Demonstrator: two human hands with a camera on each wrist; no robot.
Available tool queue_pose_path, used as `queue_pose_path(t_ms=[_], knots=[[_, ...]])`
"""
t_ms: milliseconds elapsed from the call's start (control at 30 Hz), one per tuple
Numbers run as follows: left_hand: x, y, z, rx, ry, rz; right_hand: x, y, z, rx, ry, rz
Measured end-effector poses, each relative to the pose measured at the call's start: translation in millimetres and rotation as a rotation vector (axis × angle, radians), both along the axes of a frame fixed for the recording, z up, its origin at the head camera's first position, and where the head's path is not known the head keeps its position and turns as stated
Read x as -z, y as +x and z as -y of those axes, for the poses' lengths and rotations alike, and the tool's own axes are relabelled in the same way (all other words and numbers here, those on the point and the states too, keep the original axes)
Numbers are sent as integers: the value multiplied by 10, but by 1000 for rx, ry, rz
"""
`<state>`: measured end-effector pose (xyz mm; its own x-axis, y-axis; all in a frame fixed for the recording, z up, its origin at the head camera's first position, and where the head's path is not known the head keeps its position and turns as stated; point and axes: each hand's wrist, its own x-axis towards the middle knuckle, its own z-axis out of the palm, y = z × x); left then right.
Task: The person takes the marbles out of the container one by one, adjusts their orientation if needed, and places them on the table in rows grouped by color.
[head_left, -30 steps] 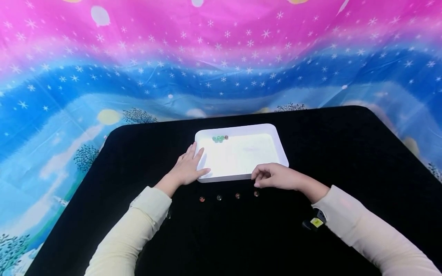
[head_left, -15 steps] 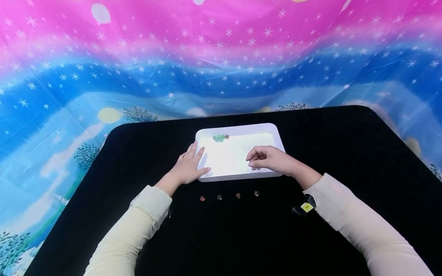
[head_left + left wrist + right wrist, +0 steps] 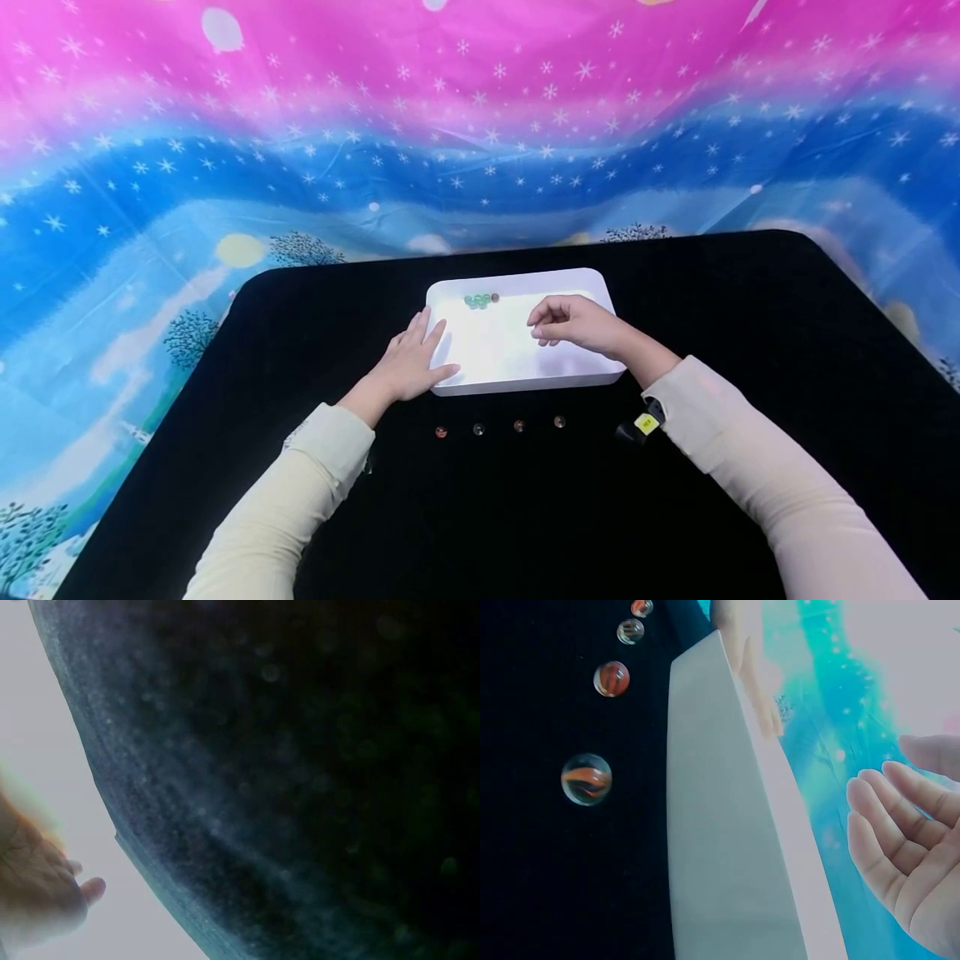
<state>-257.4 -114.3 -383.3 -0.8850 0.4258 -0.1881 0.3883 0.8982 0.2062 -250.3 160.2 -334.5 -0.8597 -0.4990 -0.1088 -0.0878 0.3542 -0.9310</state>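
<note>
Four marbles [image 3: 519, 426] lay on the counter [image 3: 480, 517], near side of left hand [image 3: 405, 364] and right hand [image 3: 579, 323]. Left was spread, touching the tray [image 3: 525, 385]; right, loosely curled, empty, hung above it, to the right of green marbles [image 3: 478, 300].

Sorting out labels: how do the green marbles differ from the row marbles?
Place: green marbles lie in the white tray; row marbles lie on the black surface.
Spacing: green marbles are bunched; row marbles stand apart in a line.
Colour: green marbles look green; row marbles show orange, red or dark swirls.
Shared: both are small and round.
</note>
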Motion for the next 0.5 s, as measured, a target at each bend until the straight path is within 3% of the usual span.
queue_pose_path(t_ms=[500], knots=[[7,-4,0,-9,-5,1,-25,-266,53,41,17,-11]])
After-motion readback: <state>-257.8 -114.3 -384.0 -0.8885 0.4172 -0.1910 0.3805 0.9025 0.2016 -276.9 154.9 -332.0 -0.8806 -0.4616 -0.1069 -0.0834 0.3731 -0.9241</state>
